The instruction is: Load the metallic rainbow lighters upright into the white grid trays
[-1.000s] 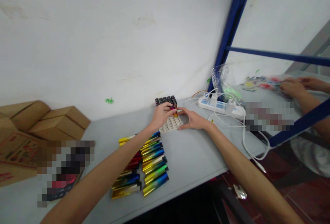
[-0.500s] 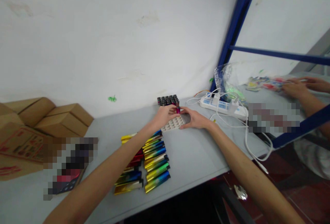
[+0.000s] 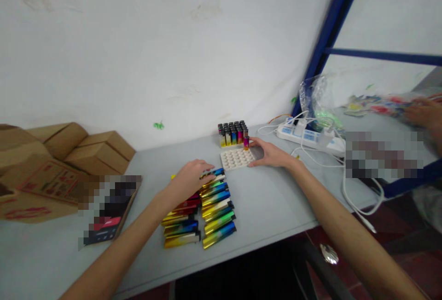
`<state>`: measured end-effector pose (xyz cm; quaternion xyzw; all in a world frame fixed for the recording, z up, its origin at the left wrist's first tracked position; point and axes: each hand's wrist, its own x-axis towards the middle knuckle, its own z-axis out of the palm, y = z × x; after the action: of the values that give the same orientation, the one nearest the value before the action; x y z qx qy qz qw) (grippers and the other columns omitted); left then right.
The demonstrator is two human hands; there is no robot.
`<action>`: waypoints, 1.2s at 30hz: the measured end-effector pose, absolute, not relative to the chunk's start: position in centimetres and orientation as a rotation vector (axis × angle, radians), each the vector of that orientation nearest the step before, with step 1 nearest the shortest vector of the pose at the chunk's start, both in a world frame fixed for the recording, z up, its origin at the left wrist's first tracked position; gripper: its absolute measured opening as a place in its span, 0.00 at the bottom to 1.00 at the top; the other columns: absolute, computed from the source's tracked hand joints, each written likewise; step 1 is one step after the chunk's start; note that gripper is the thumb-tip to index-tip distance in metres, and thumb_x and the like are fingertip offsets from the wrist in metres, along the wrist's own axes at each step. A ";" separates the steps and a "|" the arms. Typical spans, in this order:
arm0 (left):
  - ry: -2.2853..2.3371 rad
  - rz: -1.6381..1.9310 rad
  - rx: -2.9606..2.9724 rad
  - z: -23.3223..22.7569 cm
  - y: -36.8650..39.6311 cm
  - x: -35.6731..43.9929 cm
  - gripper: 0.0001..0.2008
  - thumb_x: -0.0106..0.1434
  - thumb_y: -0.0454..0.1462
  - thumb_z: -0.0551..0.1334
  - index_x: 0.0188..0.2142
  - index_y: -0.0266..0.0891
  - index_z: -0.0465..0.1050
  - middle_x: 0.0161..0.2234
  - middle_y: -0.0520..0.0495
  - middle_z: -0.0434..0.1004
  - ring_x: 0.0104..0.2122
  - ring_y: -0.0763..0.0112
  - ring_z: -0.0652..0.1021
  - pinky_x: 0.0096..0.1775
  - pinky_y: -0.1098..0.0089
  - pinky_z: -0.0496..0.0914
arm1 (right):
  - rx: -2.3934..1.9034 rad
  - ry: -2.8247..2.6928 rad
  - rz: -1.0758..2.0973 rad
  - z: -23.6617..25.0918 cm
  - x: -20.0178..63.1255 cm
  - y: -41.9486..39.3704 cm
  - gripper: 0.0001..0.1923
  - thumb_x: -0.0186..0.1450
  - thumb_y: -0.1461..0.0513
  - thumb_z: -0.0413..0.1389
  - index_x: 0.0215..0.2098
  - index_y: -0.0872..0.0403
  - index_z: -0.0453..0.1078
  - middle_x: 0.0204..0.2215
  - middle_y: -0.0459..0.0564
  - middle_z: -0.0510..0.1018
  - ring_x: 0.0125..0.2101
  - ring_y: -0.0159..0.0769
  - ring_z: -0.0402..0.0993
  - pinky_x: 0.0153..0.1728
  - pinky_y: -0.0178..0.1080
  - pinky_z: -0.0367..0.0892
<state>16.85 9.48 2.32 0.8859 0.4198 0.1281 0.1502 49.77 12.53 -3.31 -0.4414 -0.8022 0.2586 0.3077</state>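
Observation:
My left hand (image 3: 193,178) reaches over the far end of two rows of shiny gold, blue, green and red lighters (image 3: 217,217) lying flat on the table. Its thumb and fingers are apart, and I see no lighter lifted in them. My right hand (image 3: 271,153) spans the right side of a white tray with round holes (image 3: 236,158), thumb at the near corner and fingers at the far one. A single purple-and-orange lighter (image 3: 246,143) stands upright at the tray's far right corner, near those fingertips. Just behind, a block of upright lighters with black tops (image 3: 233,133) stands close together.
Cardboard boxes (image 3: 100,152) and a dark flat box (image 3: 112,212), partly blurred out, occupy the left. At right are a white power strip (image 3: 307,138) with cables, a plastic bag (image 3: 321,102) and a blue metal frame (image 3: 326,28). Beyond it, another person's hand (image 3: 426,113) handles colourful pieces.
My left hand has left the upright lighter at the tray and moved left and nearer, over the lying lighters. That lighter now stands alone. My right hand stays at the tray; the view has shifted slightly.

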 end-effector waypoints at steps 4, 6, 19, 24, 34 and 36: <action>1.206 0.169 2.634 1.8 10.1 17.3 0.15 0.67 0.38 0.57 0.49 0.39 0.78 0.43 0.41 0.79 0.43 0.58 0.77 0.49 0.60 0.69 | -1.189 -2.134 0.676 -3.2 49.8 12.4 0.52 0.53 0.51 0.70 0.67 0.54 0.52 0.57 0.61 0.73 0.57 0.52 0.70 0.60 0.54 0.62; 1.180 0.212 2.613 1.6 10.5 17.3 0.14 0.67 0.37 0.57 0.47 0.40 0.79 0.42 0.41 0.77 0.42 0.60 0.77 0.49 0.61 0.69 | -1.188 -2.144 0.668 -3.0 49.8 12.3 0.51 0.53 0.51 0.70 0.67 0.54 0.52 0.57 0.61 0.73 0.57 0.52 0.70 0.60 0.54 0.62; 0.769 0.970 1.191 2.8 8.1 17.2 0.16 0.65 0.50 0.60 0.41 0.41 0.63 0.23 0.57 0.62 0.21 0.78 0.62 0.24 0.76 0.58 | -1.212 -2.144 0.649 -3.2 49.9 12.3 0.50 0.53 0.49 0.69 0.67 0.51 0.53 0.57 0.58 0.73 0.57 0.53 0.70 0.61 0.56 0.62; 0.780 0.960 0.952 2.6 7.8 17.1 0.21 0.63 0.52 0.58 0.24 0.38 0.60 0.18 0.59 0.49 0.17 0.81 0.52 0.19 0.76 0.49 | -1.252 -2.131 0.643 -3.4 50.0 12.3 0.50 0.54 0.48 0.69 0.68 0.51 0.53 0.59 0.58 0.72 0.58 0.54 0.69 0.61 0.56 0.63; 1.089 1.097 1.337 1.0 7.2 17.4 0.19 0.62 0.44 0.57 0.20 0.41 0.54 0.15 0.59 0.50 0.15 0.80 0.53 0.18 0.74 0.47 | -1.273 -2.147 0.623 -3.7 50.3 12.3 0.50 0.55 0.46 0.68 0.68 0.51 0.52 0.59 0.58 0.72 0.58 0.54 0.69 0.61 0.56 0.63; 1.102 1.083 1.448 1.0 7.0 17.3 0.17 0.63 0.42 0.56 0.20 0.41 0.55 0.15 0.59 0.51 0.16 0.80 0.54 0.19 0.74 0.48 | -1.272 -2.146 0.622 -3.7 50.3 12.3 0.50 0.55 0.46 0.67 0.68 0.51 0.52 0.59 0.58 0.72 0.58 0.55 0.69 0.61 0.56 0.63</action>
<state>17.31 7.00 1.02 0.5961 0.4538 0.4457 0.4900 50.28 12.30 -3.70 -0.4747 -0.8010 0.2321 0.2812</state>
